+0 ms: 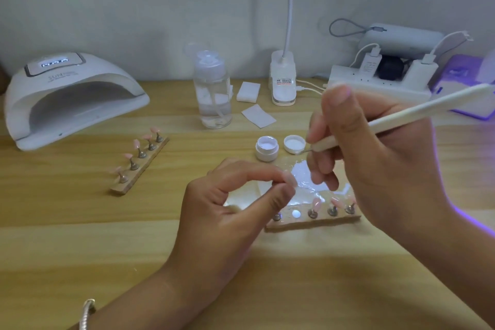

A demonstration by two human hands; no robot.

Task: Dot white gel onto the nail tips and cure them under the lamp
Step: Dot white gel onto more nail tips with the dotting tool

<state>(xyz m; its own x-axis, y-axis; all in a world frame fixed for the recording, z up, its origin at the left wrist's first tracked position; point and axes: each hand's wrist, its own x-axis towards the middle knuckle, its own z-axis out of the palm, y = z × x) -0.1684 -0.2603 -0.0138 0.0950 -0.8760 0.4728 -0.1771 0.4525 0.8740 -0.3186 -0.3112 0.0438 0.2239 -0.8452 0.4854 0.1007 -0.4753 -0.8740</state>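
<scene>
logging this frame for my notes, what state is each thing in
gel jar, open, lid off
lid, upside down beside the jar
dotting tool, gripped by right hand, tip at the lid's rim
left hand, pinches a nail tip
curing lamp, display lit
near holder, one seat bare
far holder, five pink tips standing
pump bottle, upright, partly filled

Both forearms [150, 300] are bare as far as you can see. The one thing worn is a thin bracelet [88, 312] at the left wrist, pale metallic, kinda twisted-rope looking, bit blurry though. Thumbnail [338, 94] on the right grip [380, 163] is short and plain.
</scene>
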